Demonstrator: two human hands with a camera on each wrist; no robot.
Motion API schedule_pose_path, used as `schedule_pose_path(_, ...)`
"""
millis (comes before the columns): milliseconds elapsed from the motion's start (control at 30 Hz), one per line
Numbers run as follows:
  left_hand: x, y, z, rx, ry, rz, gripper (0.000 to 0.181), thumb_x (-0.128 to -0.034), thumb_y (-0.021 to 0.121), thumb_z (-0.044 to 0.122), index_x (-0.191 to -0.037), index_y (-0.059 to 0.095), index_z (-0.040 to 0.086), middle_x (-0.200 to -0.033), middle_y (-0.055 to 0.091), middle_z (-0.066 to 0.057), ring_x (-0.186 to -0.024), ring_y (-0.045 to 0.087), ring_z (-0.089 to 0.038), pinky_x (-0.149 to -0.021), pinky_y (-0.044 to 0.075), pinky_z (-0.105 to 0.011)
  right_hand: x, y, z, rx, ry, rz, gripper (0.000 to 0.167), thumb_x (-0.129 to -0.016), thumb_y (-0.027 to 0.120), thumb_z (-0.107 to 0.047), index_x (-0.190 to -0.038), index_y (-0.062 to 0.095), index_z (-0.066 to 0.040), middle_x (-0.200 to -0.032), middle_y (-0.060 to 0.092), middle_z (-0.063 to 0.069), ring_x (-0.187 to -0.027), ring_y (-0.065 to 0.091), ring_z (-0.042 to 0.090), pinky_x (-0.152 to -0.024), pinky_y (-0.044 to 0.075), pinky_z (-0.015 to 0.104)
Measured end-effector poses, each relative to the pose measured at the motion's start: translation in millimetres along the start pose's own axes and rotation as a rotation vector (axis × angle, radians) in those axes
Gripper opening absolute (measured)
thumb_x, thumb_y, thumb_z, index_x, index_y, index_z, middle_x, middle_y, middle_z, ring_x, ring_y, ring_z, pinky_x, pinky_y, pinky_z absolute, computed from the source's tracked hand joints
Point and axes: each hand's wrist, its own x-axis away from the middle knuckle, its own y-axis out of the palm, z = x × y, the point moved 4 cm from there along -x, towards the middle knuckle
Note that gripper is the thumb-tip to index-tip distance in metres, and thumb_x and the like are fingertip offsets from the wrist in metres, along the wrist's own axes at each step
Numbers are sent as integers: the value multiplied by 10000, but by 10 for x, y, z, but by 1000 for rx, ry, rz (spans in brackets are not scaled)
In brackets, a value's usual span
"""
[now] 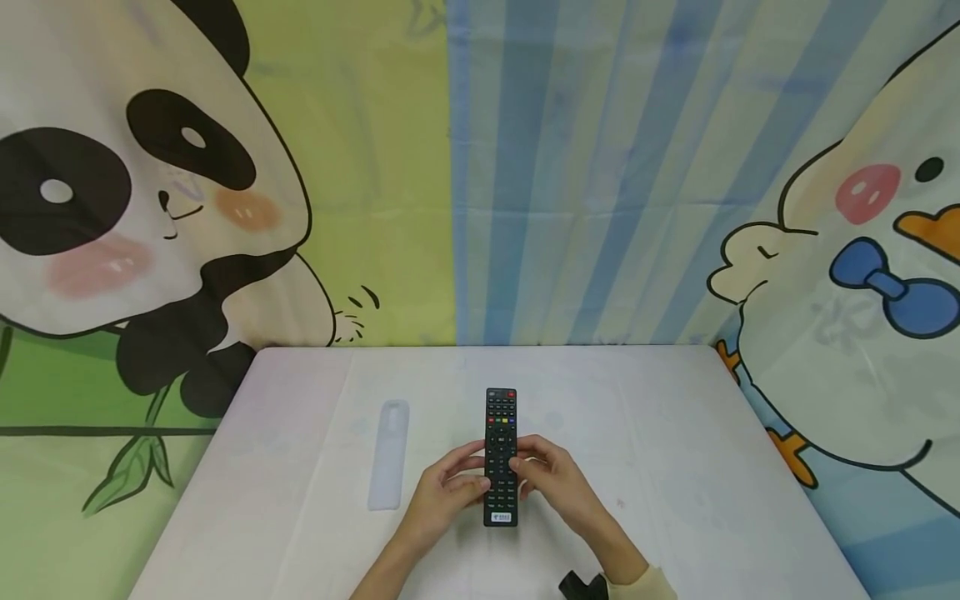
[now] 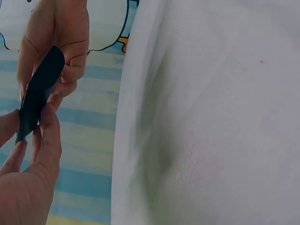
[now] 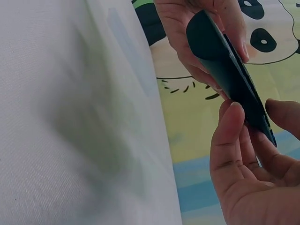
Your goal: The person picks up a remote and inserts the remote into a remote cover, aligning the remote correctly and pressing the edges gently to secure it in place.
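Head view: A black remote control (image 1: 498,454) is held over the middle of the white worktop (image 1: 645,417), its button face toward the camera, a white label (image 1: 501,517) at its near end. The left hand (image 1: 450,487) pinches its left edge, thumb on the front; the right hand (image 1: 553,482) pinches the right edge in like manner, higher up. A translucent remote cover (image 1: 388,455) lies left of the remote, well apart from it. Behind stand hangings printed with a panda (image 1: 247,225) and a duck (image 1: 847,358).

Left wrist view: The remote is seen from its curved back, gripped between the left thumb and fingers at the lower end. The right hand appears above.

Right wrist view: The right thumb and fingers are closed about the remote's lower part from opposite sides; the left hand has hold farther up. The worktop fills the left portion.
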Motion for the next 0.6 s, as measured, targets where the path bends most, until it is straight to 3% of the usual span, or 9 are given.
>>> schedule_pose_path(600, 3, 5, 7, -51, 1, -3, 549, -945, 714, 125, -1455, 512, 101, -1262, 578, -206, -1088, 656, -302, -873, 551, -375, -34, 2, -5, 24, -23, 29, 322, -990, 654, -165, -1228, 596, 44, -1010, 681, 142, -709, 631, 180, -584, 538, 293)
